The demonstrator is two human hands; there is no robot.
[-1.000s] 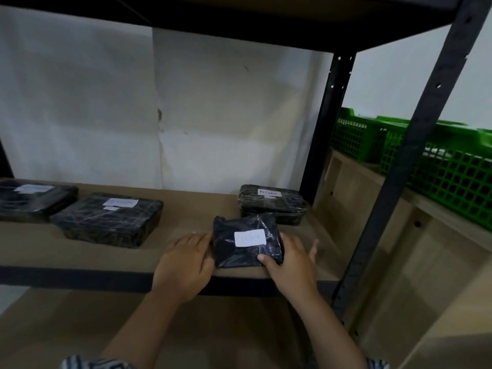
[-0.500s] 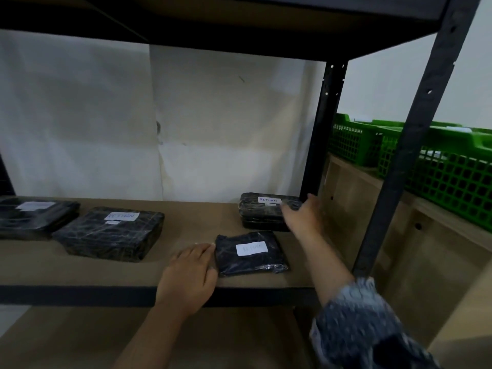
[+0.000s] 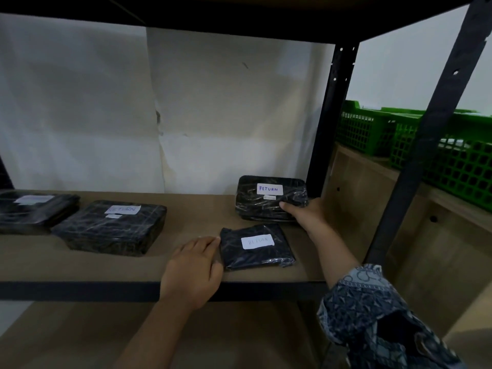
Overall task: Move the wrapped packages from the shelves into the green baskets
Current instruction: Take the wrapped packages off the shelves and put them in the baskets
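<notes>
Several black wrapped packages with white RETURN labels lie on the brown shelf [image 3: 186, 265]. My right hand [image 3: 308, 213] grips the front right corner of the rear package [image 3: 266, 199], thumb on top. A small flat package [image 3: 255, 246] lies near the shelf's front edge; my left hand [image 3: 194, 267] rests flat beside it, fingertips touching its left side. Two larger packages sit at the left, one [image 3: 111, 227] nearer and one [image 3: 34, 210] at the frame edge. Two green baskets, a far basket [image 3: 364, 134] and a near basket [image 3: 458, 166], stand on a wooden cabinet to the right.
Black metal uprights, a rear upright [image 3: 330, 115] and a front upright [image 3: 426, 145], stand between the shelf and the baskets. A dark upper shelf [image 3: 213, 20] hangs overhead. A white wall closes the back. The wooden cabinet [image 3: 372, 209] stands right of the rack.
My right hand left the small front package, reached back and closed on the rear package's corner. My left hand stayed beside the small package.
</notes>
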